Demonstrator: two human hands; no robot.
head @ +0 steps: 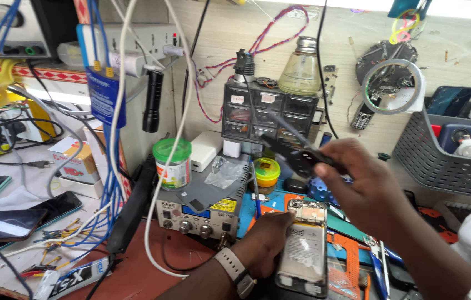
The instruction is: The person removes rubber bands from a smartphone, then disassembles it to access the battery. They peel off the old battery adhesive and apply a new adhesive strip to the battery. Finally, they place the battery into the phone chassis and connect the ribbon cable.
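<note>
My left hand (266, 239) steadies an opened phone (304, 250) at the worktop's near edge, fingers closed on its left side. The phone lies back-up with its cover off, long axis running from the near edge toward the wall, its top end tilted slightly right and pointing away from me. My right hand (366, 191) hovers just above that far end, clenched around a black tool (299, 158) whose handle slants up and left toward the drawer cabinet (269, 114).

A green-lidded jar (172, 164) with a white printed wrap stands on the grey station (202, 208), which carries a yellow sticker at its front right corner. A small yellow tin (267, 172) sits just right of it. A blue card (105, 97) hangs among cables on the left. An orange and white box (77, 161) rests by the left wall. A grey basket (446, 155) sits at far right.
</note>
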